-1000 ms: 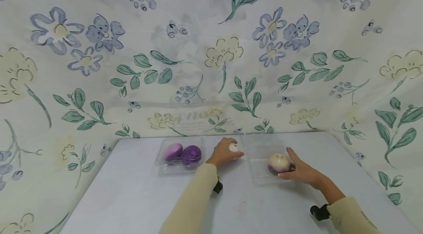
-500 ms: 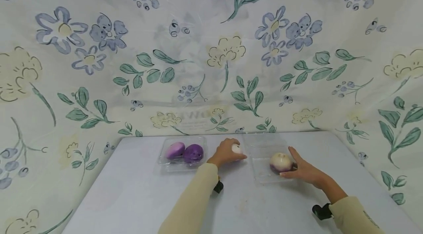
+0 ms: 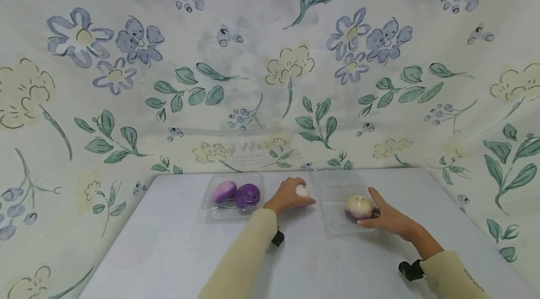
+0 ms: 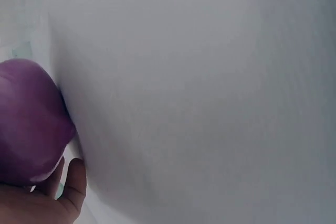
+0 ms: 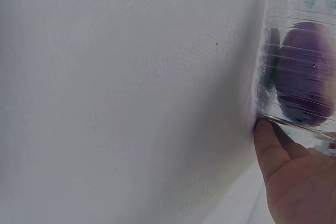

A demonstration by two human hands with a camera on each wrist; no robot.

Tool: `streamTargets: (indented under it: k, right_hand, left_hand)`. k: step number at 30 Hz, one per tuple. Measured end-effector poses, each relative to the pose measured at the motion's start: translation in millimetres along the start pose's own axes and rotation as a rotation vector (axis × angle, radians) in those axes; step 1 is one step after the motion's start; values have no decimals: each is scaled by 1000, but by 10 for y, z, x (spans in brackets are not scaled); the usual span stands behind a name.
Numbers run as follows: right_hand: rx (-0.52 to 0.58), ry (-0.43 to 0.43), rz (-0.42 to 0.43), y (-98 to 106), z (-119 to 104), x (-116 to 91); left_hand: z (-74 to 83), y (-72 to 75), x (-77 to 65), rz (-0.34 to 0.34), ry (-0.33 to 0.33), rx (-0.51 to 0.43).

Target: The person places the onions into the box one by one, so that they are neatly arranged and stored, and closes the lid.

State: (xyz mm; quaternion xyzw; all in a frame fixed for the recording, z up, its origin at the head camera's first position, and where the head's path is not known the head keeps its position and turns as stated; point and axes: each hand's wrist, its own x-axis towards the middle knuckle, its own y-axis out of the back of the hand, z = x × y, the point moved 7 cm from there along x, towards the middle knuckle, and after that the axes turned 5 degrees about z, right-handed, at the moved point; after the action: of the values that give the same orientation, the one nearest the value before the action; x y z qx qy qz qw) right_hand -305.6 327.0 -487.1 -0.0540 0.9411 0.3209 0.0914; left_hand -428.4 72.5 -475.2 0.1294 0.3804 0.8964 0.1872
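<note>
My left hand (image 3: pixel 290 196) curls round a turnip (image 3: pixel 302 190), pale on top. In the left wrist view that turnip (image 4: pixel 29 124) shows purple skin, and the fingers (image 4: pixel 73 187) lie under it. To its right, a clear plastic container (image 3: pixel 333 226) with its lid back holds a white-and-purple turnip (image 3: pixel 357 206). My right hand (image 3: pixel 390 217) spreads thumb and fingers at the container's right end. In the right wrist view its fingers (image 5: pixel 270 153) touch the container's lower corner, beside the purple turnip (image 5: pixel 304 72) seen through the ribbed wall.
A second clear container (image 3: pixel 211 214) stands at the left with two purple turnips (image 3: pixel 247 195) in it. The white table (image 3: pixel 177 252) reaches back to a wall of floral cloth (image 3: pixel 253 102).
The view shifts slightly, moving everything a little right in the frame. Both hands keep their places at the turnip and the container.
</note>
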Motion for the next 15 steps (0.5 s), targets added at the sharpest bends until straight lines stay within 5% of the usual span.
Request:
streamTargets:
  k: [15]
  right_hand:
    - [14, -1, -6, -4, 15, -25]
  left_hand:
    - [-29, 10, -36, 36, -76, 50]
